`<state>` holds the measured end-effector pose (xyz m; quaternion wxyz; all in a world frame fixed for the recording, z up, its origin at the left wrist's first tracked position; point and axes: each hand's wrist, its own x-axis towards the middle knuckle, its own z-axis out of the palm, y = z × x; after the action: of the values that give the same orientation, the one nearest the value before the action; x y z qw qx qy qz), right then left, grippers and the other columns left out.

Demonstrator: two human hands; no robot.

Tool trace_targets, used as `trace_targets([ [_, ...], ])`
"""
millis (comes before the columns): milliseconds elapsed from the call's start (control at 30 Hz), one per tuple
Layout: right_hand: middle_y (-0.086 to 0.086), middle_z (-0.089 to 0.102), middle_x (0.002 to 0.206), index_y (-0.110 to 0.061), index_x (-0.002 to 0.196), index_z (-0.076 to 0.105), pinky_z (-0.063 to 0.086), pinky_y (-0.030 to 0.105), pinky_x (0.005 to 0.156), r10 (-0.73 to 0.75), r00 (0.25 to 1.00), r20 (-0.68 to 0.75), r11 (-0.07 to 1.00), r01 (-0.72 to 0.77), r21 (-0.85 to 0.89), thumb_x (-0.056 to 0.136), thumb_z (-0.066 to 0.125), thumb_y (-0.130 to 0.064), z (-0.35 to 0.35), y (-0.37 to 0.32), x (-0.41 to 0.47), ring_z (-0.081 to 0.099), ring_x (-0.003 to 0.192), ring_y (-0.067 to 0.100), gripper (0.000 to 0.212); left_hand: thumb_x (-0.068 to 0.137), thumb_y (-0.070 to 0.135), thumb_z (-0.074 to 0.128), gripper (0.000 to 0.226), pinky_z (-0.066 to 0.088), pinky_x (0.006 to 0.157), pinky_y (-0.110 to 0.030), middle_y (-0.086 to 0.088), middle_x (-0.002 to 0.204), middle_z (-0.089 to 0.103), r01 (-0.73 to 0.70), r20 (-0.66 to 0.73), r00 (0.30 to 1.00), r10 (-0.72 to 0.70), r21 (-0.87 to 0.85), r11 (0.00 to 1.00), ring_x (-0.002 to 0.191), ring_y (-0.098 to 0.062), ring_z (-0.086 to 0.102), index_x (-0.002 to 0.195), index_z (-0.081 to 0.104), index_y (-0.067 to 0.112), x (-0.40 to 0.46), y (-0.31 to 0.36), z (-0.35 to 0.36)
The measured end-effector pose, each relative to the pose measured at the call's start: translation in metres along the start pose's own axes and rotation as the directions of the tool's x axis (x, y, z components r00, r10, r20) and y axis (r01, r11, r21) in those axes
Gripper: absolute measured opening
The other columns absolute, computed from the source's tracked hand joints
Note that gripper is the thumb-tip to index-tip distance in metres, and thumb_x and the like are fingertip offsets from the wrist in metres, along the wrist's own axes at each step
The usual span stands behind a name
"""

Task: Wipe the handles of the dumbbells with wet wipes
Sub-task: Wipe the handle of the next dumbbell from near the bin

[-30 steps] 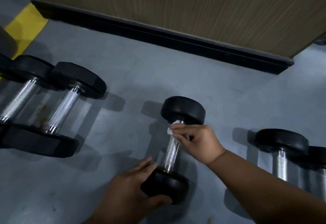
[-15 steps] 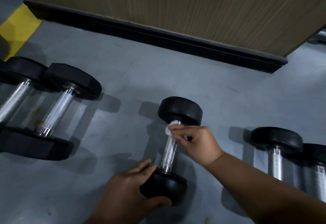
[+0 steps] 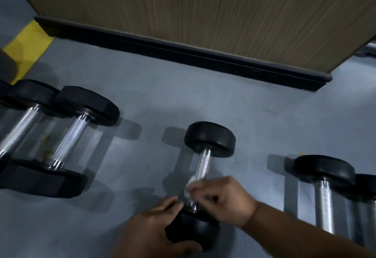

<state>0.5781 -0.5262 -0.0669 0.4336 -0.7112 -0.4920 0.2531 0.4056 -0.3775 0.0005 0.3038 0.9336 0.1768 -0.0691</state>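
A small dumbbell (image 3: 209, 137) with round black heads lies on the grey floor in the middle of the head view. Its metal handle (image 3: 203, 165) runs toward me. My right hand (image 3: 227, 202) pinches a white wet wipe (image 3: 190, 186) around the near end of the handle; the fingers are motion-blurred. My left hand (image 3: 150, 231) grips the near black head (image 3: 195, 229), thumb underneath and fingers over its top.
Two larger dumbbells (image 3: 69, 137) with hexagonal heads lie at the left. Two more round-headed dumbbells (image 3: 325, 186) lie at the right edge. A wooden panel with a black skirting (image 3: 183, 52) runs across the back. Yellow floor marking (image 3: 28, 42) shows far left.
My right hand slid the wipe down the handle from the far head to the near end. My left hand kept its hold on the near head.
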Motion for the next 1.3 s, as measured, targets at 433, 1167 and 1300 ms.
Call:
trace_targets([
  [433, -0.008, 0.075, 0.113, -0.013, 0.099, 0.080, 0.054, 0.026, 0.097, -0.028, 0.990, 0.136, 1.000, 0.027, 0.004, 0.092, 0.074, -0.014, -0.003, -0.002, -0.006, 0.068, 0.109, -0.001, 0.009, 0.049, 0.086, 0.049, 0.091, 0.044, 0.070, -0.003, 0.024, 0.119, 0.056, -0.027, -0.053, 0.998, 0.019, -0.146, 0.989, 0.093, 0.011, 0.060, 0.127, 0.047, 0.041, -0.001, 0.011, 0.002],
  [1167, -0.011, 0.075, 0.113, -0.016, 0.102, 0.081, 0.054, 0.028, 0.097, 0.048, 0.997, 0.054, 0.999, -0.048, 0.001, 0.093, 0.073, -0.019, 0.003, -0.005, -0.009, 0.068, 0.108, -0.002, 0.012, 0.047, 0.093, 0.052, 0.086, 0.040, 0.076, -0.001, 0.042, 0.126, 0.052, 0.062, 0.150, 0.987, -0.062, 0.003, 0.998, 0.107, 0.018, 0.055, 0.125, 0.051, 0.058, 0.000, 0.011, 0.001],
  [1300, -0.013, 0.074, 0.114, -0.023, 0.104, 0.081, 0.056, 0.031, 0.097, -0.005, 0.998, -0.060, 0.996, -0.001, -0.094, 0.090, 0.076, -0.020, -0.017, 0.010, 0.017, 0.067, 0.110, -0.003, 0.015, 0.042, 0.094, 0.053, 0.073, 0.048, 0.058, -0.007, 0.032, 0.103, 0.065, 0.095, 0.103, 0.991, -0.087, -0.073, 0.993, 0.082, 0.012, 0.064, 0.099, 0.065, 0.049, 0.000, 0.010, 0.003],
])
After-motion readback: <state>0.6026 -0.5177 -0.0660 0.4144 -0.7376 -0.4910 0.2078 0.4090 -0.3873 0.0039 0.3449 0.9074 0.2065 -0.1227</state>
